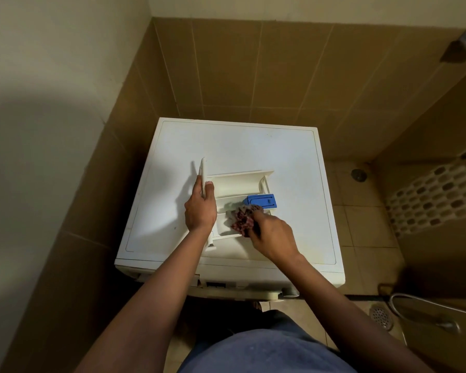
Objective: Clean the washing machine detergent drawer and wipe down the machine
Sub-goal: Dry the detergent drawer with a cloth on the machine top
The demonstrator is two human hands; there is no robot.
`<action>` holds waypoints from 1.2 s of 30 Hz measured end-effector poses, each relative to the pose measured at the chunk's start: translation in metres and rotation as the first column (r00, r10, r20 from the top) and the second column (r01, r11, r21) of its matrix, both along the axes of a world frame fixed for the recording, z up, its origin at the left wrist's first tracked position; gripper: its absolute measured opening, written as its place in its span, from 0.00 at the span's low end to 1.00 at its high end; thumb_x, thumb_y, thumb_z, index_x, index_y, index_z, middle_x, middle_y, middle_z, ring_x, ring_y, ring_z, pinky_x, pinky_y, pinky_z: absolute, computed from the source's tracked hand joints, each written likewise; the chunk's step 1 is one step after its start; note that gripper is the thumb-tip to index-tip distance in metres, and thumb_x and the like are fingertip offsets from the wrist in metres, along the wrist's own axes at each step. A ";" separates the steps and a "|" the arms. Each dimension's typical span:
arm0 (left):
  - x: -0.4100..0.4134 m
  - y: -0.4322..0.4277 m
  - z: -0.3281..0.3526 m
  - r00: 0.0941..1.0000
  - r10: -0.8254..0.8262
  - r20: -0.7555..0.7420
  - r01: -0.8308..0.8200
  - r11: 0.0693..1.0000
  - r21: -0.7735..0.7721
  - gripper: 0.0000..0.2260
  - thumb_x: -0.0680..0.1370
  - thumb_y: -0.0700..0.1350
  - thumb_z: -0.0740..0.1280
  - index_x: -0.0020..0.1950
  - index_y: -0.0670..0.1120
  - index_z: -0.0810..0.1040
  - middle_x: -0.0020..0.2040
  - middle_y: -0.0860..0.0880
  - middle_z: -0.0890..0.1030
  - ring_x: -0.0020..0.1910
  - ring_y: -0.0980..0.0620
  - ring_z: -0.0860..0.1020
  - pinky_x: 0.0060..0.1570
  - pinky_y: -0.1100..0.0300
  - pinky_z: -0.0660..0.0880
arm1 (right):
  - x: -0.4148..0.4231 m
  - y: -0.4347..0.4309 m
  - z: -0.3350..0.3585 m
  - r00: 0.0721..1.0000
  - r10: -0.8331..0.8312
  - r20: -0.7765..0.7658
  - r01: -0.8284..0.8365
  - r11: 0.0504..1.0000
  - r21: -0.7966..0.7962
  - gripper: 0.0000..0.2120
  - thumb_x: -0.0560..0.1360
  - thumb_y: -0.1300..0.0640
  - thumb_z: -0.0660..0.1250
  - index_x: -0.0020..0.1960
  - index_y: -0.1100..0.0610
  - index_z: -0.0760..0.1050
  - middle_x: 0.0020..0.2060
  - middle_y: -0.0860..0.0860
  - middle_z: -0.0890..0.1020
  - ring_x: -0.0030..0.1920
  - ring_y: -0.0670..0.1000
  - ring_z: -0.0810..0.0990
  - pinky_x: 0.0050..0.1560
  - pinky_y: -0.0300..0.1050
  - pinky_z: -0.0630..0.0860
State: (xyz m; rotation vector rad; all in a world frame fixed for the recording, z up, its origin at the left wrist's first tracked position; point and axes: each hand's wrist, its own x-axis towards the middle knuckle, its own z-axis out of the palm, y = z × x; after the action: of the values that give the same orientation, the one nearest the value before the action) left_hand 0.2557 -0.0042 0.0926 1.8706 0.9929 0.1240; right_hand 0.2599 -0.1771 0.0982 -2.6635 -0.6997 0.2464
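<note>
One white, box-shaped washing machine (240,146) stands in a corner of brown tiled wall, and its flat top serves as the workbench. On that top, toward the near half, lies one cream plastic detergent drawer (237,184), taken out of the machine. Its long axis runs left to right, with the tall front panel at the left end and the open rear at the right. It seems to be split into three lanes side by side.

Both hands are on the drawer. The left hand (199,208) grips the front panel, fingers behind it and thumb on the inner face, bracing that end. The right hand (273,235) comes in from the near right with its fingers bunched round one crumpled red-and-white patterned cloth (241,219), pressing it into the nearer lanes. One blue plastic insert (261,201) sits in the middle lane, touching the cloth's far edge.

The unwiped far lane lies straight beyond the cloth, so I judge the right hand is the nearer one for it.
</note>
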 end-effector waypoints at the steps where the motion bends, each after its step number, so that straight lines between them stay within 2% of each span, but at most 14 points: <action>1: 0.000 0.000 0.000 1.000 -0.004 0.000 0.004 1.000 0.002 0.21 0.82 0.59 0.53 0.76 0.60 0.61 0.61 0.47 0.79 0.58 0.44 0.77 0.54 0.54 0.71 | -0.003 0.004 0.001 1.000 0.005 -0.016 -0.006 0.999 -0.034 0.14 0.76 0.51 0.62 0.58 0.57 0.72 0.48 0.55 0.82 0.46 0.59 0.80 0.40 0.47 0.74; 4: 0.000 0.000 -0.002 1.000 -0.010 0.006 0.010 1.000 0.009 0.22 0.82 0.59 0.52 0.76 0.60 0.61 0.61 0.47 0.79 0.58 0.43 0.77 0.54 0.53 0.72 | -0.006 0.021 0.003 0.996 0.066 -0.062 -0.071 0.995 -0.069 0.18 0.75 0.47 0.61 0.59 0.59 0.72 0.51 0.57 0.81 0.50 0.59 0.79 0.45 0.46 0.73; 7: 0.000 0.000 -0.005 1.000 -0.005 0.009 0.005 1.000 0.011 0.21 0.82 0.59 0.53 0.76 0.59 0.62 0.60 0.46 0.80 0.58 0.43 0.78 0.56 0.51 0.73 | -0.001 0.035 0.007 0.978 0.191 -0.087 -0.207 0.945 -0.255 0.20 0.75 0.45 0.62 0.57 0.60 0.74 0.53 0.57 0.80 0.53 0.58 0.78 0.49 0.46 0.71; 11: 0.001 0.000 -0.004 1.000 -0.006 0.017 0.005 1.000 0.029 0.22 0.83 0.58 0.53 0.77 0.58 0.62 0.61 0.45 0.80 0.59 0.43 0.77 0.59 0.50 0.72 | 0.000 0.055 0.007 0.949 0.270 -0.165 -0.312 0.881 -0.356 0.15 0.73 0.53 0.66 0.57 0.59 0.75 0.52 0.56 0.81 0.53 0.57 0.78 0.45 0.44 0.71; 13: 0.001 -0.001 -0.003 1.000 -0.004 0.013 0.004 0.999 0.033 0.22 0.83 0.57 0.53 0.77 0.58 0.62 0.63 0.46 0.79 0.61 0.43 0.76 0.60 0.51 0.71 | 0.000 0.062 0.006 0.944 0.283 -0.169 -0.328 0.868 -0.372 0.12 0.73 0.58 0.65 0.56 0.59 0.76 0.51 0.56 0.81 0.51 0.56 0.79 0.45 0.44 0.71; 15: 0.001 -0.002 -0.001 1.000 -0.005 0.007 0.004 0.999 0.032 0.22 0.83 0.57 0.53 0.77 0.58 0.62 0.63 0.46 0.79 0.61 0.43 0.76 0.60 0.51 0.71 | 0.000 0.064 0.004 0.939 0.311 -0.149 -0.345 0.848 -0.403 0.12 0.74 0.58 0.65 0.56 0.59 0.76 0.51 0.56 0.81 0.52 0.56 0.78 0.48 0.45 0.71; 18: 0.001 0.000 -0.003 1.000 -0.001 0.007 0.001 1.000 0.022 0.22 0.82 0.58 0.53 0.76 0.59 0.62 0.61 0.46 0.79 0.59 0.43 0.77 0.58 0.50 0.73 | -0.005 0.056 -0.007 0.960 0.246 -0.135 -0.279 0.889 -0.363 0.16 0.73 0.57 0.66 0.60 0.59 0.74 0.57 0.59 0.75 0.58 0.59 0.73 0.59 0.49 0.69; 20: 0.000 0.000 -0.003 1.000 -0.001 0.013 0.001 1.000 0.020 0.22 0.82 0.59 0.53 0.76 0.59 0.62 0.60 0.45 0.80 0.58 0.43 0.78 0.57 0.50 0.73 | -0.015 0.048 -0.016 0.977 0.199 0.073 -0.168 0.936 -0.311 0.19 0.69 0.56 0.70 0.59 0.58 0.76 0.57 0.58 0.74 0.58 0.60 0.72 0.62 0.53 0.70; 22: 0.000 0.000 -0.003 1.000 -0.008 0.016 0.007 1.000 0.029 0.22 0.82 0.59 0.53 0.76 0.59 0.62 0.60 0.45 0.80 0.58 0.42 0.78 0.56 0.50 0.73 | -0.025 0.042 -0.023 0.952 0.218 0.216 -0.169 0.959 -0.226 0.24 0.63 0.58 0.73 0.58 0.56 0.77 0.55 0.54 0.78 0.57 0.59 0.75 0.62 0.56 0.71; 24: 0.000 0.000 -0.003 1.000 -0.010 0.008 0.009 0.999 0.037 0.22 0.82 0.58 0.53 0.76 0.58 0.63 0.61 0.45 0.80 0.58 0.42 0.77 0.56 0.51 0.72 | -0.028 0.036 -0.030 0.924 0.325 0.203 -0.295 0.941 -0.167 0.26 0.63 0.60 0.70 0.62 0.55 0.76 0.58 0.51 0.79 0.61 0.57 0.75 0.66 0.57 0.69; 26: 0.000 0.000 -0.004 1.000 -0.013 0.012 0.013 0.999 0.041 0.21 0.82 0.59 0.52 0.76 0.59 0.63 0.60 0.45 0.80 0.58 0.42 0.78 0.57 0.50 0.73 | -0.024 0.031 -0.034 0.917 0.366 0.158 -0.342 0.926 -0.159 0.27 0.63 0.61 0.71 0.62 0.54 0.77 0.59 0.51 0.80 0.63 0.57 0.75 0.68 0.58 0.66; 29: -0.001 0.001 -0.005 1.000 -0.017 0.009 0.017 0.999 0.036 0.21 0.82 0.58 0.53 0.76 0.59 0.63 0.59 0.45 0.80 0.57 0.42 0.77 0.54 0.52 0.72 | -0.017 0.028 -0.029 0.940 0.336 0.067 -0.317 0.927 -0.199 0.25 0.65 0.62 0.69 0.62 0.53 0.77 0.59 0.50 0.80 0.64 0.56 0.74 0.70 0.59 0.61; 32: -0.001 0.000 -0.003 1.000 -0.020 0.004 0.020 1.000 0.025 0.21 0.82 0.58 0.53 0.76 0.59 0.63 0.58 0.46 0.80 0.55 0.43 0.78 0.50 0.54 0.71 | -0.005 0.017 -0.017 0.966 0.257 -0.010 -0.250 0.930 -0.268 0.24 0.71 0.63 0.63 0.65 0.49 0.74 0.63 0.47 0.77 0.68 0.54 0.67 0.72 0.56 0.52; 36: -0.001 0.001 -0.003 1.000 -0.012 0.006 0.012 1.000 0.004 0.21 0.82 0.59 0.53 0.76 0.59 0.63 0.56 0.47 0.80 0.53 0.45 0.78 0.49 0.55 0.71 | 0.005 0.001 -0.007 0.986 0.162 -0.037 -0.165 0.926 -0.339 0.26 0.72 0.64 0.61 0.67 0.44 0.71 0.65 0.43 0.74 0.70 0.55 0.61 0.71 0.56 0.50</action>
State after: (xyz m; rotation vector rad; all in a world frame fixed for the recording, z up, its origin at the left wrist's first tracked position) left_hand 0.2545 -0.0033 0.0895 1.8780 0.9778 0.1243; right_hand 0.2653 -0.1763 0.0910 -2.9275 -0.9562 0.4616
